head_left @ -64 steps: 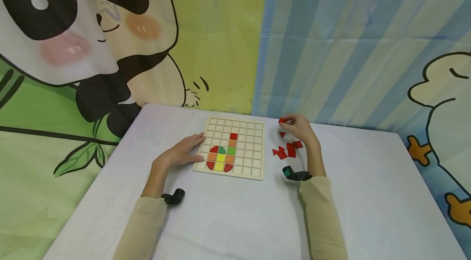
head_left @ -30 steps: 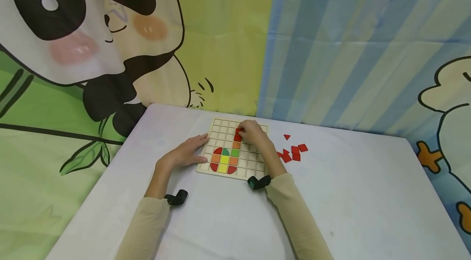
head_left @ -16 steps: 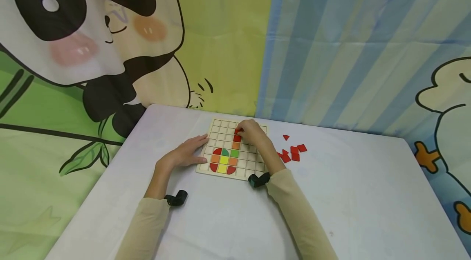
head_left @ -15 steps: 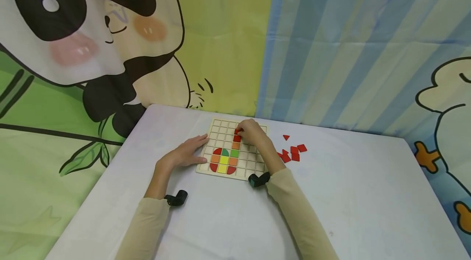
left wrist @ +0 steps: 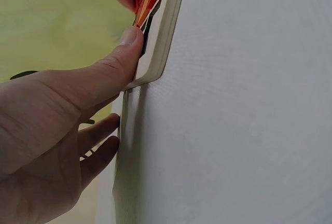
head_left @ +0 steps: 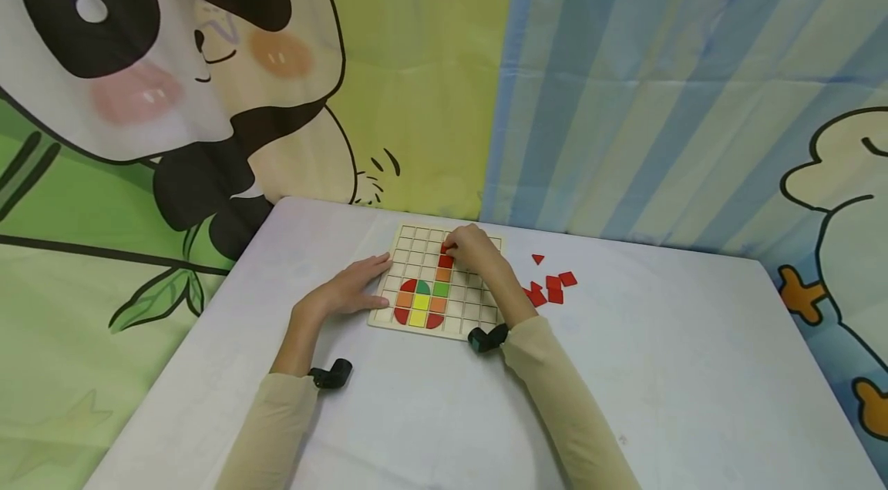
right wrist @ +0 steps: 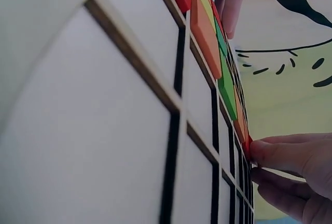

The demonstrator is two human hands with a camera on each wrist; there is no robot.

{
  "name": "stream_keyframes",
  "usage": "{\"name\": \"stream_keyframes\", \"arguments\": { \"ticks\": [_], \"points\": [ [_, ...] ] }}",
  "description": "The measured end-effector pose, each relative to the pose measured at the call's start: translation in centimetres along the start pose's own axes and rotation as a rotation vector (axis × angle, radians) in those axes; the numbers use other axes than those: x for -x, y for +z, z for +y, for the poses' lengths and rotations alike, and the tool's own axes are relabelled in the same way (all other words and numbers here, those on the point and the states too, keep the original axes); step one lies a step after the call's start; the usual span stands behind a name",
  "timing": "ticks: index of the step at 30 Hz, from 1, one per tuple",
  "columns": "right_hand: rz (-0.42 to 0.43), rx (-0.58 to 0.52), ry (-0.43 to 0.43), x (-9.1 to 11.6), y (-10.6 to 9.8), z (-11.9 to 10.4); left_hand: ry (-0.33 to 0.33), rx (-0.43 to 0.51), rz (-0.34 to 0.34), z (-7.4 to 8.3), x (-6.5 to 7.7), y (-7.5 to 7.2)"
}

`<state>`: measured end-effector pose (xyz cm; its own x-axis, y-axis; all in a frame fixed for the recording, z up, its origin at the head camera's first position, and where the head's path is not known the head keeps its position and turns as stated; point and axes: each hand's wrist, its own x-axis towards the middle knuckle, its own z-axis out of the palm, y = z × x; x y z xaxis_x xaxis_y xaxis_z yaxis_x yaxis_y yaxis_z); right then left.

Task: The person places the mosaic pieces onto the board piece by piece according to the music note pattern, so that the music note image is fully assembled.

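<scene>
A pale wooden grid board point(head_left: 481, 313) lies on the table, with coloured tiles set in some of its squares. My right hand point(head_left: 475, 250) is over the board's upper middle, thumb and fingertips pinching a red tile point(head_left: 444, 248) just above another red square tile point(head_left: 445, 262) in the same column. My fingers partly cover the pinched tile. My left hand point(head_left: 350, 286) rests at the board's left edge with fingers extended. In the left wrist view its thumb point(left wrist: 116, 63) presses on the board's rim. Lower left, red, orange, yellow and green pieces form a rounded shape around a yellow tile point(head_left: 419, 302).
Several loose red tiles point(head_left: 554, 295) lie on the white table point(head_left: 666, 367) right of the board. A red triangle piece point(head_left: 537, 259) sits apart, farther back. Behind the table hangs a printed cloth point(head_left: 416, 74) with a panda.
My right hand has carried a red tile leftward from beside the loose pieces onto the board. Over the last second it has stayed nearly still there. The left hand has kept its place.
</scene>
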<state>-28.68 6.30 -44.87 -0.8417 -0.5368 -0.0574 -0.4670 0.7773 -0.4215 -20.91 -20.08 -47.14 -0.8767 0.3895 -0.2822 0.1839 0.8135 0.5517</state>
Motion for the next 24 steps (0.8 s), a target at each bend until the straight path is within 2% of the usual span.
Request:
{"name": "stream_keyframes", "arguments": {
  "ticks": [7, 15, 19, 22, 24],
  "points": [
    [-0.008, 0.101, -0.100, 0.0, 0.3, 0.0, 0.003, 0.005, 0.005, -0.1, 0.0, 0.1],
    [-0.045, 0.080, -0.139, 0.3, 0.7, -0.1, -0.009, 0.009, 0.003, -0.2, 0.1, 0.7],
    [-0.041, -0.041, -0.113, 0.7, 0.2, 0.1, -0.006, -0.003, -0.003, -0.2, 0.0, 0.7],
    [-0.019, -0.178, -0.079, 1.4, -1.0, 0.2, -0.023, 0.007, -0.006, 0.0, 0.0, 0.4],
    [-0.004, -0.228, -0.076, 2.0, -2.1, 0.3, -0.032, 0.014, -0.003, 0.1, 0.1, 0.2]
  ]
}}
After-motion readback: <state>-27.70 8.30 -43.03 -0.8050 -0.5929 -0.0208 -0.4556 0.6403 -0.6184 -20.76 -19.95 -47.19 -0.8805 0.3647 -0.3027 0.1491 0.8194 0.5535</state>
